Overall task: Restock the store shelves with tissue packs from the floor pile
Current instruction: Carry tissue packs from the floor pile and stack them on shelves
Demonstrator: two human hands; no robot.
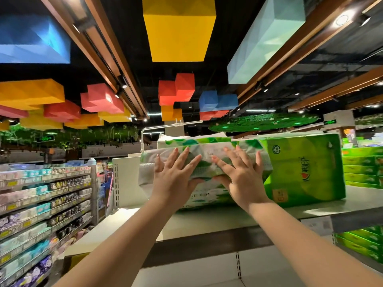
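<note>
While both arms reach up and away from the camera, the top shelf (pixel 238 216) runs left to right across the scene, pale and mostly bare at its near edge. On it, to the right, a large bright green tissue pack (pixel 306 168) stands with its broad printed face toward the camera. Just left of it and touching it, a white-and-green tissue pack (pixel 186 145) lies on the shelf, its long axis running left to right and its near side facing the hands. Another pack seems to lie under it, though the hands hide the join.

Both hands meet that near side side by side, so neither is clearly nearer. The left hand (pixel 176 175) lies flat with fingers spread and straight, thumb below the pack's edge. The right hand (pixel 240 175) does likewise. Each grip is apart, pressing, not clamped.

Judging by this, the pack lies straight ahead, so the coming push would likely send it farther onto the shelf.
</note>
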